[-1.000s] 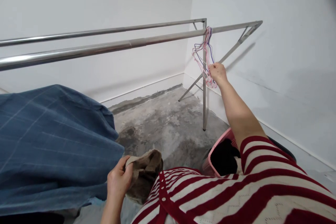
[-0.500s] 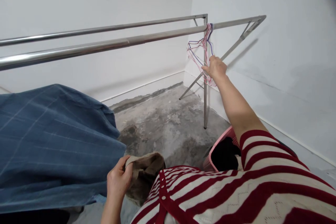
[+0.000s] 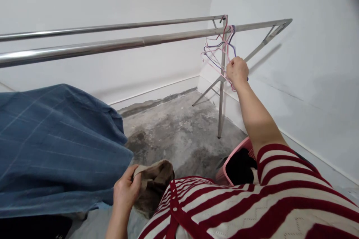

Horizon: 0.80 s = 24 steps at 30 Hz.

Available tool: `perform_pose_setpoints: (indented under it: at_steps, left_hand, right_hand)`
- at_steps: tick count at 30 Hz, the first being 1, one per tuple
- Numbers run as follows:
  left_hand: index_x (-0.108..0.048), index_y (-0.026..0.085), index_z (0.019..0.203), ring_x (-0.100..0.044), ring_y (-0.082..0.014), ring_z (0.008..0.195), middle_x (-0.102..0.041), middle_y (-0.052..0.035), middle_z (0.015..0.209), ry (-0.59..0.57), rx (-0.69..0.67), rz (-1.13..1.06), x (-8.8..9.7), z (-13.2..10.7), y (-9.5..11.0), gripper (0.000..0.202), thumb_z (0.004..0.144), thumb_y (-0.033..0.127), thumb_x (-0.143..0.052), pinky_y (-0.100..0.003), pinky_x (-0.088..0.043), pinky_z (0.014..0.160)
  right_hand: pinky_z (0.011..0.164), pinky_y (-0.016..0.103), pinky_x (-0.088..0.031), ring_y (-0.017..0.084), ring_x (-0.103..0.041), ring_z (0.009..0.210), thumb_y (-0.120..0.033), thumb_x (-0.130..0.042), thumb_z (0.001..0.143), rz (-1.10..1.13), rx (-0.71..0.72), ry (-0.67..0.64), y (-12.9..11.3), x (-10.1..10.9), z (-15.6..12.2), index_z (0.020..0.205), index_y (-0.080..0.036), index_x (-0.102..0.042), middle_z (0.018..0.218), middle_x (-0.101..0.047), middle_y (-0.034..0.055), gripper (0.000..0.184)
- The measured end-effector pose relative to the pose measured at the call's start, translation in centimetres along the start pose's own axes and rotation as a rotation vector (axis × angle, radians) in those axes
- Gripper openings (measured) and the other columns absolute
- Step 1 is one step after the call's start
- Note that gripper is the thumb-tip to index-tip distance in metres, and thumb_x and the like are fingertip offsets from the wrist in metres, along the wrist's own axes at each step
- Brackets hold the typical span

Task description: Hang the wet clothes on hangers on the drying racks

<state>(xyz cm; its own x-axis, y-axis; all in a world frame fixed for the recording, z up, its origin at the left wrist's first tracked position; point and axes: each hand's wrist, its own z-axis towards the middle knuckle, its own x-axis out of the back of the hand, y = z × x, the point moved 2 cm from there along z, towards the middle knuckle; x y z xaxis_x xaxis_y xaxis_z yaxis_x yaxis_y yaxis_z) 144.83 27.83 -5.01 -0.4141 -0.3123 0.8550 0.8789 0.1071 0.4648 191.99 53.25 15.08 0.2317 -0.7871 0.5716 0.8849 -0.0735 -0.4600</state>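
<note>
My left hand (image 3: 126, 188) is closed on the edge of a brown-olive cloth garment (image 3: 155, 179) held low against my body. At the far end of the drying rack, my right hand (image 3: 237, 70) is closed on a wire clothes hanger (image 3: 216, 38) among several. The reddish hanger's hook stands higher than the others, near the back rail. Pink and purple hangers (image 3: 233, 44) hang by their hooks on the front rail. My fingers hide the part of the hanger that I grip.
The metal drying rack (image 3: 112, 47) has two long rails and folding legs beside white walls. Blue checked fabric (image 3: 61, 149) is spread at the left. A pink basket (image 3: 224, 170) with dark clothes stands on the stained concrete floor (image 3: 179, 127), below my right arm.
My right hand has gone from fingers apart at the hangers to closed. The reddish hanger's hook has risen above the front rail. My left hand still holds the garment.
</note>
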Motion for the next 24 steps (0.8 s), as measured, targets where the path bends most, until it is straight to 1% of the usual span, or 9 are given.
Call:
perform_pose_setpoints:
  at_steps: [3,5,6,9,11,15,19,21,24]
  left_hand:
    - [-0.067,0.023,0.098,-0.069,-0.0150,0.075,-0.074,-0.0004,0.085,-0.010,-0.114,0.010,0.3,0.7,-0.1,0.028,0.079,0.028,-0.048,-0.019,-0.049,0.067]
    - [-0.067,0.021,0.100,-0.068,-0.0160,0.082,-0.073,-0.0025,0.093,0.047,-0.185,0.019,0.6,1.1,0.2,0.030,0.079,0.026,-0.046,-0.021,-0.050,0.072]
    - [-0.066,0.020,0.102,-0.067,-0.0167,0.086,-0.072,-0.0036,0.096,0.078,-0.212,0.033,0.9,1.3,0.5,0.031,0.080,0.025,-0.045,-0.022,-0.050,0.074]
    - [-0.066,0.019,0.107,-0.062,-0.0196,0.096,-0.066,-0.0075,0.103,0.173,-0.262,0.115,1.7,2.1,1.7,0.033,0.082,0.022,-0.045,-0.027,-0.049,0.080]
    - [-0.067,0.019,0.107,-0.057,-0.0221,0.099,-0.062,-0.0102,0.105,0.255,-0.250,0.182,2.2,3.0,2.4,0.032,0.081,0.021,-0.048,-0.030,-0.048,0.083]
    - [-0.065,0.021,0.112,-0.055,-0.0201,0.092,-0.056,-0.0091,0.099,0.415,-0.109,0.169,2.9,5.0,2.8,0.034,0.081,0.022,-0.051,-0.029,-0.047,0.075]
    - [-0.063,0.019,0.117,-0.048,-0.0222,0.105,-0.050,-0.0124,0.112,0.549,-0.154,0.116,3.4,6.7,3.1,0.040,0.079,0.015,-0.050,-0.035,-0.042,0.092]
    - [-0.060,0.020,0.121,-0.047,-0.0237,0.108,-0.048,-0.0138,0.115,0.561,-0.160,0.145,3.7,7.4,3.3,0.045,0.078,0.013,-0.050,-0.038,-0.041,0.093]
    - [-0.054,0.020,0.128,-0.053,-0.0236,0.100,-0.053,-0.0139,0.108,0.472,-0.136,0.235,4.1,8.5,4.0,0.048,0.081,0.016,-0.047,-0.034,-0.046,0.082]
  right_hand:
    - [0.073,0.033,-0.045,0.017,-0.056,0.075,-0.033,-0.046,0.087,0.261,0.020,0.053,-0.3,1.3,-4.8,0.081,-0.016,-0.054,0.073,-0.057,0.0040,0.019]
    - [0.066,0.028,-0.045,0.013,-0.054,0.065,-0.036,-0.049,0.085,0.479,-0.003,0.094,-0.3,1.6,-10.1,0.080,-0.017,-0.053,0.071,-0.057,0.0007,0.020]
    - [0.061,0.025,-0.045,0.010,-0.053,0.060,-0.037,-0.051,0.084,0.596,-0.053,0.088,-0.3,1.5,-13.0,0.081,-0.017,-0.053,0.071,-0.057,-0.0004,0.019]
    - [0.041,0.020,-0.036,0.006,-0.043,0.040,-0.039,-0.060,0.077,0.975,-0.255,-0.125,-0.5,0.2,-20.6,0.097,-0.020,-0.049,0.066,-0.056,-0.0056,0.029]
    - [0.036,0.019,-0.030,0.005,-0.037,0.035,-0.041,-0.062,0.076,1.077,-0.320,-0.275,-1.1,-0.5,-23.7,0.107,-0.022,-0.047,0.062,-0.056,-0.0079,0.039]
    - [0.041,0.019,-0.034,0.007,-0.044,0.043,-0.039,-0.061,0.078,0.982,-0.227,-0.486,-2.6,-0.5,-25.5,0.101,-0.019,-0.060,0.052,-0.051,-0.0066,0.030]
    - [0.041,0.020,-0.033,0.007,-0.044,0.043,-0.033,-0.064,0.075,0.976,-0.151,-0.691,-2.9,1.3,-26.7,0.100,-0.018,-0.064,0.050,-0.052,-0.0056,0.028]
    - [0.037,0.019,-0.029,0.006,-0.040,0.039,-0.031,-0.064,0.074,1.030,-0.183,-0.771,-2.5,2.6,-27.5,0.097,-0.019,-0.066,0.048,-0.051,-0.0056,0.026]
    - [0.035,0.018,-0.022,0.005,-0.034,0.035,-0.030,-0.062,0.076,1.084,-0.194,-0.886,-2.0,4.2,-28.6,0.095,-0.020,-0.069,0.045,-0.051,-0.0054,0.023]
